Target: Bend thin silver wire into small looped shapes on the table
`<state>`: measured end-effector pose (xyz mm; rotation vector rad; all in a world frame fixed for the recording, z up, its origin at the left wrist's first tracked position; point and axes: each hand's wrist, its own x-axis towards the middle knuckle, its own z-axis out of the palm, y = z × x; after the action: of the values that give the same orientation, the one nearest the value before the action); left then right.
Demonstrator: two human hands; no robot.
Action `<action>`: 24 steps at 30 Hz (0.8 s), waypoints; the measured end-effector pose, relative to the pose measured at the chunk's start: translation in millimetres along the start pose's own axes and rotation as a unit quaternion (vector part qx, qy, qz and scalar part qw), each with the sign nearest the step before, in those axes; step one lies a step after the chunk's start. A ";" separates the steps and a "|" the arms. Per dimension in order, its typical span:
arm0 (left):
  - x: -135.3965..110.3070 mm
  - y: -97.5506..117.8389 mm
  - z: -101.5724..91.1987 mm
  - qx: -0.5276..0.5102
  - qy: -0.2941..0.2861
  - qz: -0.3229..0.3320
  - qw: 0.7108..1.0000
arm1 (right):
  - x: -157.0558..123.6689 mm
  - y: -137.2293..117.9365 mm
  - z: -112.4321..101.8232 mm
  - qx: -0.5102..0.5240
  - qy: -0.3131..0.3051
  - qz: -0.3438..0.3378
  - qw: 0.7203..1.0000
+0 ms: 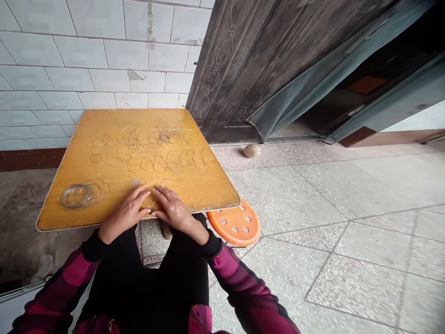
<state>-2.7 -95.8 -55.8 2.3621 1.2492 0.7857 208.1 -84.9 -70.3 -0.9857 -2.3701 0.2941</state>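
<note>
Yellow varnished wood tabletop (pixel 212 190) stood before the seated person, a tiled wall (pixel 86 55) behind it. At 8 o'clock on the top lay a loose coil of thin wire (pixel 83 195), its turns overlapping. Rows of bent wire loops (pixel 163 160), most shaped much like a 6, ran across the middle. At 6 o'clock the left hand (pixel 127 214) and right hand (pixel 174 211) lay close together over a wire arc (pixel 163 182). Fingers on both were extended and unclenched, tips bearing down at the wire; whether any pinched it could not be told. An orange stool (pixel 234 223) stood beyond the table edge at 4 o'clock. Risk noted: the wire appeared springy, so released pressure could let the arc whip loose and knock neighbouring loops out of line. Smooth varnish offered little friction; a nudge could send pieces over the edge to the floor.
</note>
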 end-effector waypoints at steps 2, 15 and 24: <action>1.7 -0.4 0.9 -0.014 0.003 0.002 1.000 | 3.0 -3.4 5.0 0.000 -0.009 -0.020 1.000; -33.4 2.9 -2.1 -0.349 0.083 -0.098 0.928 | -7.9 -32.8 24.8 -0.097 -0.011 -0.034 0.995; -75.5 28.4 -7.0 -0.412 0.219 -0.252 0.848 | -25.6 -29.4 35.1 -0.046 0.073 -0.096 0.992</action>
<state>-23.4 -174.0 -58.1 1.1340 1.2488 1.3626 185.9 -123.5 -98.0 -0.7824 -2.3379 0.0384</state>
